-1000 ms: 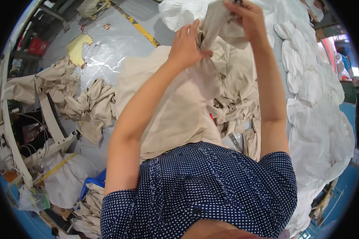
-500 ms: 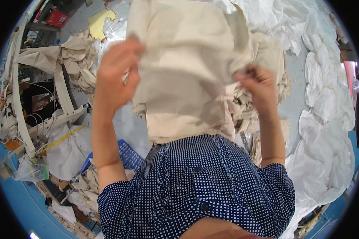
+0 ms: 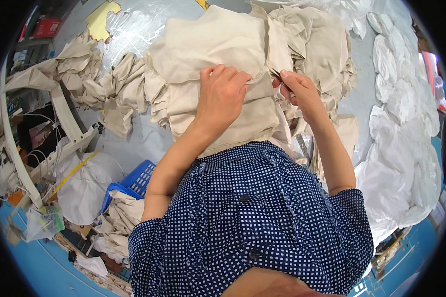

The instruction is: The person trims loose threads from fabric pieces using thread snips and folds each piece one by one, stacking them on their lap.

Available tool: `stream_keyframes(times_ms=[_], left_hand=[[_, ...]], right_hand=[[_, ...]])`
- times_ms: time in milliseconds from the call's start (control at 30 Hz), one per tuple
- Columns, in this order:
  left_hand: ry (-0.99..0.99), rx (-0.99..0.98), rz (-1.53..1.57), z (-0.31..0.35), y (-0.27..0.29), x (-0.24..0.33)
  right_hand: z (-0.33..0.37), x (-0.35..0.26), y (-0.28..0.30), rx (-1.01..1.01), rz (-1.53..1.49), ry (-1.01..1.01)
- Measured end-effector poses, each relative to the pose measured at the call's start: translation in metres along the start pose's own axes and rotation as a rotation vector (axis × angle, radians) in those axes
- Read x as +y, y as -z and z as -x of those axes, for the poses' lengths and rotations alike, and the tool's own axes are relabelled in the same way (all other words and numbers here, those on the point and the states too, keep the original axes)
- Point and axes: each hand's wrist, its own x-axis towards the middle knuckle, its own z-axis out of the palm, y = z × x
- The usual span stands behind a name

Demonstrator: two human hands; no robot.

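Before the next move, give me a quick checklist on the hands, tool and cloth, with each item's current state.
1. Left hand at the beige cloth: ok, fingers curled by its near edge.
2. Left fingertips gripping cloth: cannot tell, partly hidden.
3. Small dark tool in the right hand: ok, held.
4. Tool tip touching cloth: cannot tell, too small.
5. Cloth free of wrinkles: not ok, creases show.
6. Blue basket apart from both hands: ok.

Over there the camera sits on the head above that blue checked shirt (image 3: 267,208), left of its twin, its wide fisheye facing down to the worktop (image 3: 364,86), near enough that the beige cloth (image 3: 215,47) spreads large ahead.
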Motion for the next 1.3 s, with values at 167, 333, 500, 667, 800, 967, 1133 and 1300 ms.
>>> stream_keyframes(times_ms=[167,333,500,667,800,967,1133,1300], left_hand=[[-0.059,0.025,0.033,0.001,-0.002,0.007],[-0.071,0.033,0.047,-0.001,-0.004,0.01],[-0.09,0.088,-0.021,0.007,-0.003,0.016],[-0.172,0.127,-0.036,0.019,-0.013,0.013],[-0.176,0.185,-0.048,0.024,-0.017,0.016],[-0.173,0.182,-0.064,0.026,-0.012,0.017],[-0.216,0.209,-0.057,0.027,-0.009,0.015],[-0.23,0.171,-0.084,0.033,0.013,0.027]], right_hand=[[-0.013,0.003,-0.001,-0.092,-0.103,-0.021],[-0.023,-0.011,0.007,-0.152,-0.104,-0.063],[-0.027,-0.045,0.01,-0.19,-0.143,0.023],[-0.047,-0.1,-0.045,-0.293,0.301,0.349],[-0.1,-0.121,-0.124,-0.536,0.671,0.483],[-0.126,-0.127,-0.173,-0.696,1.034,0.283],[-0.13,-0.13,-0.181,-0.806,0.973,0.247],[-0.128,-0.136,-0.124,-0.676,0.559,0.184]])
